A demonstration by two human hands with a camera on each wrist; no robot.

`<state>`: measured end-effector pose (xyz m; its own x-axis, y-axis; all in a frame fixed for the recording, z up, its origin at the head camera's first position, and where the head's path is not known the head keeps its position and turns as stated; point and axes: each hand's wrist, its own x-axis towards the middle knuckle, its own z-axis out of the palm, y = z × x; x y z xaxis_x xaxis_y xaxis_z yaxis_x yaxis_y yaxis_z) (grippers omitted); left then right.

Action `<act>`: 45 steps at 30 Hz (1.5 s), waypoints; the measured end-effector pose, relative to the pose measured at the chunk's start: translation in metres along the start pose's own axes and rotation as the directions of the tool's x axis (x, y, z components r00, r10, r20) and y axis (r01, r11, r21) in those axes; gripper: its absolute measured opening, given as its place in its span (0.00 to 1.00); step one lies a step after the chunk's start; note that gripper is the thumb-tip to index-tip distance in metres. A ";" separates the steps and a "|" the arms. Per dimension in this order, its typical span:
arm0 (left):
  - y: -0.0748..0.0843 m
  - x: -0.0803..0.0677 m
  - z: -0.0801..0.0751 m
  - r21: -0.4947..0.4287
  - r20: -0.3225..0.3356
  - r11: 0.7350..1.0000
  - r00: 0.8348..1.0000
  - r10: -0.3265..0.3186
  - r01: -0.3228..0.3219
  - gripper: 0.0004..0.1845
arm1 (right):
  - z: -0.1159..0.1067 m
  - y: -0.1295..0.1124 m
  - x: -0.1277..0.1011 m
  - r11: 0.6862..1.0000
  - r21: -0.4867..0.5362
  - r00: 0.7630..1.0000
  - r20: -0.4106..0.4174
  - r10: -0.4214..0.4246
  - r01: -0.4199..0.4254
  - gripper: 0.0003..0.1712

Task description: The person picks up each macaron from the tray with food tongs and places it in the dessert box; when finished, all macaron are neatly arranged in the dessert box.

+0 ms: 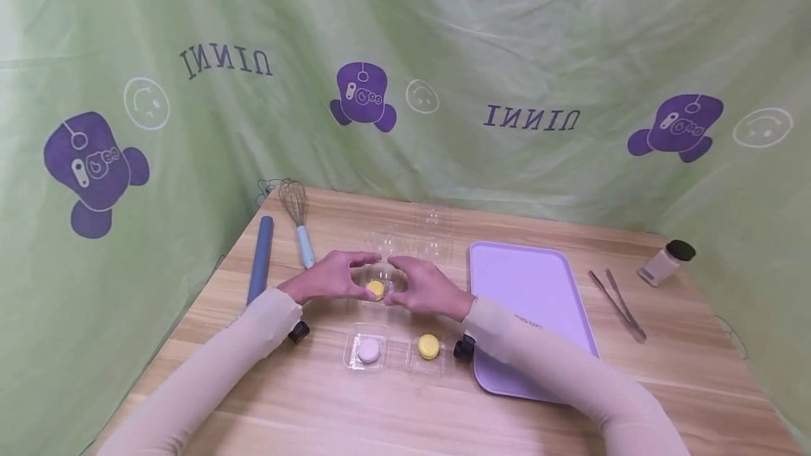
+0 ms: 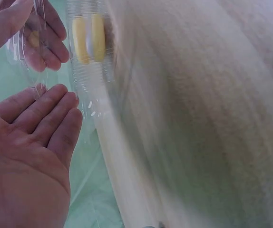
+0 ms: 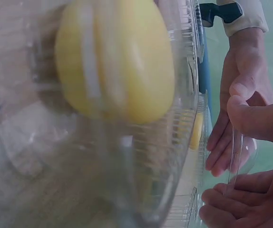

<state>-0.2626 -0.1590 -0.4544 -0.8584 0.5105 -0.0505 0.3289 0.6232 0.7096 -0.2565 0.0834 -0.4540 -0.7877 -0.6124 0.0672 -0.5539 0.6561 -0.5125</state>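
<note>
Wooden table (image 1: 317, 400); just right of the right hand (image 1: 426, 288), one lilac tray (image 1: 532, 301). Both it and the left hand (image 1: 326, 276) pinch one clear case (image 1: 380, 280) holding a yellow macaron (image 1: 375, 289). Only the head view shows three macarons; the wrist views show relaxed fingers (image 2: 51, 114).

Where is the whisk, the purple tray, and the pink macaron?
whisk (image 1: 295, 204), head view, on its wire loops.
purple tray (image 1: 522, 287), head view, on its bare flat middle.
pink macaron (image 1: 369, 350), head view, on its top shell, in a clear box.
</note>
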 end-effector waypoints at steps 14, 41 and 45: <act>-0.009 -0.003 0.004 0.025 0.012 1.000 1.000 0.018 -0.018 0.48 | 0.006 -0.005 0.002 0.999 -0.046 0.999 0.033 0.026 -0.025 0.50; -0.014 -0.002 0.009 0.066 0.038 0.997 0.999 -0.032 0.029 0.48 | 0.011 -0.008 0.008 0.991 -0.133 0.996 0.088 0.030 -0.018 0.48; -0.014 -0.004 0.008 0.088 0.048 0.996 0.998 -0.032 0.028 0.48 | 0.013 -0.009 0.008 0.992 -0.130 0.995 0.099 0.021 -0.008 0.44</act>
<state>-0.2604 -0.1651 -0.4702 -0.8488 0.5178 -0.1071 0.3381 0.6872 0.6430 -0.2545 0.0668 -0.4602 -0.7685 -0.6392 -0.0289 -0.5778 0.7127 -0.3978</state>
